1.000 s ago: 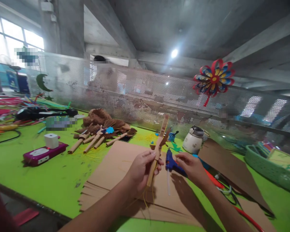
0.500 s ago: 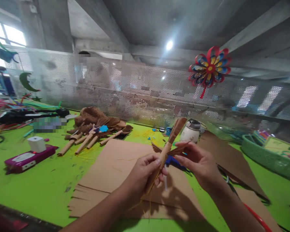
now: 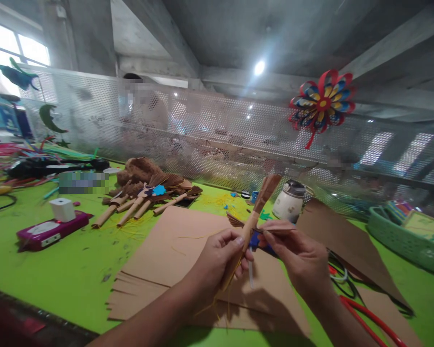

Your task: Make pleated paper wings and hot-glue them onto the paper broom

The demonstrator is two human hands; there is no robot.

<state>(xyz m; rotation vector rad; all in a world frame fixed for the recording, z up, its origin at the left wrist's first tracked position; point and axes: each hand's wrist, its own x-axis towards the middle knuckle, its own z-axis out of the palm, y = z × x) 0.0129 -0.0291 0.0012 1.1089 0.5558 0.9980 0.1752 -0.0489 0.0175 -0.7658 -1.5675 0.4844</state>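
Observation:
My left hand (image 3: 226, 253) is wrapped round the lower part of a rolled brown paper figure (image 3: 251, 224), which tilts up to the right and ends in a fringed brown top. Pleated wings stick out from its middle. The right wing is pinched between thumb and fingers of my right hand (image 3: 296, 248), which covers part of it. Beneath both hands lies a stack of brown paper sheets (image 3: 181, 231). Something blue (image 3: 253, 239), partly hidden, shows behind the figure. Yellow strands hang below my left hand.
Several similar paper figures (image 3: 137, 205) lie at the back left, near a purple power strip (image 3: 54, 231). A white jar (image 3: 288, 200), brown sheets and a green basket (image 3: 405, 236) stand right. Red-handled scissors (image 3: 365, 315) lie front right. A person is behind the mesh screen.
My right hand's fingers have closed over the right wing, which was spread out before. The view has shifted slightly, showing more of the red handles.

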